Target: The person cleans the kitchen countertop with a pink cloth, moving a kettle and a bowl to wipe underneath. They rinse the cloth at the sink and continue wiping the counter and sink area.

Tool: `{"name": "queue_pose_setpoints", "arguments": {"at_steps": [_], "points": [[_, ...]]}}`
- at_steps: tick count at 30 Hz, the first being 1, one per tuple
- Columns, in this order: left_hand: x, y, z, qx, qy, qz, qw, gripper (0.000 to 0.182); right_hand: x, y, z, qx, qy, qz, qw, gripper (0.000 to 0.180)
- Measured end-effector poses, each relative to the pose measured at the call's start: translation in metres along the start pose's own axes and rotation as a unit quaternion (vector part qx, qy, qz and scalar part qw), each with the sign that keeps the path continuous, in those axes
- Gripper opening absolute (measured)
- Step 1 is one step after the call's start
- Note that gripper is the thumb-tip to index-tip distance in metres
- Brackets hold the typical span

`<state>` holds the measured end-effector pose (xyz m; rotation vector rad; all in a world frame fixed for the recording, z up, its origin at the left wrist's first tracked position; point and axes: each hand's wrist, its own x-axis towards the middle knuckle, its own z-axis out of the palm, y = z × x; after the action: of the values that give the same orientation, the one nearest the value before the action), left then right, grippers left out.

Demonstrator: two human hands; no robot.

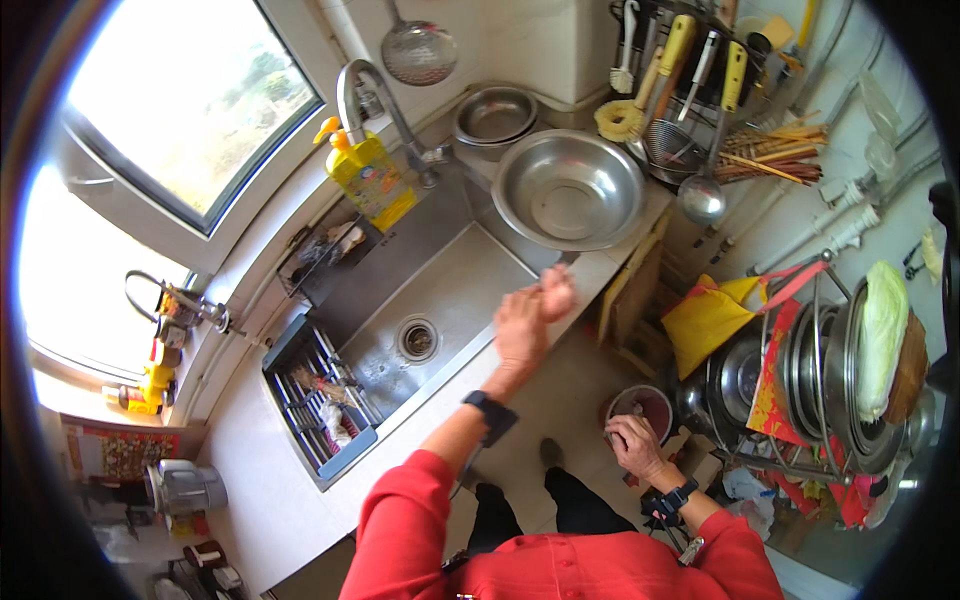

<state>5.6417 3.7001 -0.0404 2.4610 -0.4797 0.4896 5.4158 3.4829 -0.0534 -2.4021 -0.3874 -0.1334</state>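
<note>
My left hand (523, 319) is raised over the front edge of the sink (457, 296), near a wide stainless steel basin (568, 196). Its fingers are curled and blurred by motion, so whether it holds anything is unclear. Below and to the right, my right hand (636, 444) hangs over the front of a bucket (660, 397) on the floor. Those fingers bend downward, and their tips are partly hidden. The basin sits on the corner counter at the sink's end. A curved metal faucet (390, 105) rises behind the sink.
A dish rack (319, 397) spans the sink's left end. Yellow dish soap (371, 176) stands by the faucet. Smaller metal bowls (495, 116) are in the corner. Ladles and brushes (675, 97) hang on the right wall. A pot rack (817, 420) holds pans and a cabbage (883, 337).
</note>
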Motion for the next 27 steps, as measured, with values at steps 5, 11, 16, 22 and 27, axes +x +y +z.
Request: {"name": "queue_pose_setpoints", "arguments": {"at_steps": [5,11,16,22,27], "points": [[-0.001,0.028,0.035,-0.015,-0.026,0.036,0.999,0.054,0.001,-0.001,0.010,0.016,-0.008,-0.016,1.000,0.015],[-0.056,-0.030,-0.018,-0.001,-0.104,0.015,0.994,0.053,0.015,0.004,0.020,0.009,-0.059,-0.022,0.998,0.016],[-0.158,-0.072,-0.115,0.089,-0.084,-0.037,0.992,0.048,0.034,-0.008,0.044,0.040,-0.102,-0.073,0.991,0.018],[-0.291,-0.108,-0.215,0.232,0.012,-0.148,0.961,0.045,0.067,-0.042,0.078,0.069,-0.164,-0.146,0.973,0.019],[-0.390,-0.132,-0.275,0.278,0.113,-0.267,0.916,0.037,0.083,-0.073,0.104,0.073,-0.198,-0.205,0.956,0.018]]}}
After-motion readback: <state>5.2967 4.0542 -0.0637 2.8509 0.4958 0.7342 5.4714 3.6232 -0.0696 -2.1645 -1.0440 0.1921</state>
